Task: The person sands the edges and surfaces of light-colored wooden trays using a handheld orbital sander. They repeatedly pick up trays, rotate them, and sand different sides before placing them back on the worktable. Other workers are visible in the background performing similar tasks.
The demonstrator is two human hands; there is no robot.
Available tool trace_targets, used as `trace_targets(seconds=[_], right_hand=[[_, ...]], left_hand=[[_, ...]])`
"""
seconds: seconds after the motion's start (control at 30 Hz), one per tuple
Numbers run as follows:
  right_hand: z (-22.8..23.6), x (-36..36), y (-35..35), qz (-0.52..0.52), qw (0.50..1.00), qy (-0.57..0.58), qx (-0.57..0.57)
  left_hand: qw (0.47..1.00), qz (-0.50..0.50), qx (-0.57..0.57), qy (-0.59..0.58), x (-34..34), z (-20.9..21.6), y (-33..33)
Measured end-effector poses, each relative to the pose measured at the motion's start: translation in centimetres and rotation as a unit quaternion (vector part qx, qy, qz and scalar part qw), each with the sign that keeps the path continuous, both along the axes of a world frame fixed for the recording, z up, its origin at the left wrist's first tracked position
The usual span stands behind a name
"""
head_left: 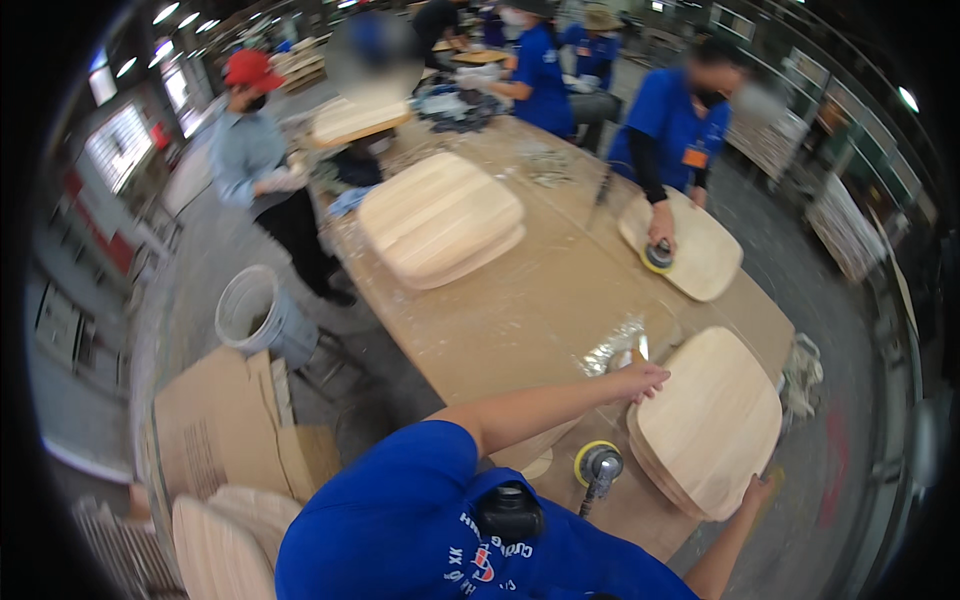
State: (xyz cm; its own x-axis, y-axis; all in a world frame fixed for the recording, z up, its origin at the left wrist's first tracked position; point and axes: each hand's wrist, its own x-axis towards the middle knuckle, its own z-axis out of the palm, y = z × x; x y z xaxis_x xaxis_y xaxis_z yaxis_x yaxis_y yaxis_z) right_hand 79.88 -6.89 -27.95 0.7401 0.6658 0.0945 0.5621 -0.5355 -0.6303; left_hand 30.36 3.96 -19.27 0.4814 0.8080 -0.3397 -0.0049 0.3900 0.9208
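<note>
On my right lies a stack of pale wooden panels [712,420] with rounded corners, shaped like chair seats. My left hand [645,381] grips the top panel at its far left edge. At the near right edge my right hand [763,490] holds the same panel, its fingers partly hidden by the rim. The top panel rests on or just over those beneath; I cannot tell which. Beside the stack, nearer my body, a round sander [600,463] with a yellow rim lies on the cardboard-covered table [500,330]. Part of another wooden panel [535,440] shows under my left arm.
Across the table a co-worker [680,130] in blue runs a sander [658,256] over a panel [690,245]. Another panel stack [440,220] sits farther left. A person in a red cap [250,150] stands beyond a bucket [262,315]. Cardboard [220,430] leans at my left.
</note>
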Motion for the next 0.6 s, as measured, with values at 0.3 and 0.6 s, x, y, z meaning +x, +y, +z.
trace_targets(seconds=[0.3, 0.6], right_hand=[[0.8, -35.7, 17.0, 0.517, 0.835, 0.18, 0.045], [4.0, -76.5, -9.2, 0.905, 0.364, 0.138, -0.171]], left_hand=[[0.879, 0.361, 0.097, 0.296, -31.5, 1.0, -22.5], [0.218, 0.74, -0.017, 0.636, -41.8, 5.4, -73.7]])
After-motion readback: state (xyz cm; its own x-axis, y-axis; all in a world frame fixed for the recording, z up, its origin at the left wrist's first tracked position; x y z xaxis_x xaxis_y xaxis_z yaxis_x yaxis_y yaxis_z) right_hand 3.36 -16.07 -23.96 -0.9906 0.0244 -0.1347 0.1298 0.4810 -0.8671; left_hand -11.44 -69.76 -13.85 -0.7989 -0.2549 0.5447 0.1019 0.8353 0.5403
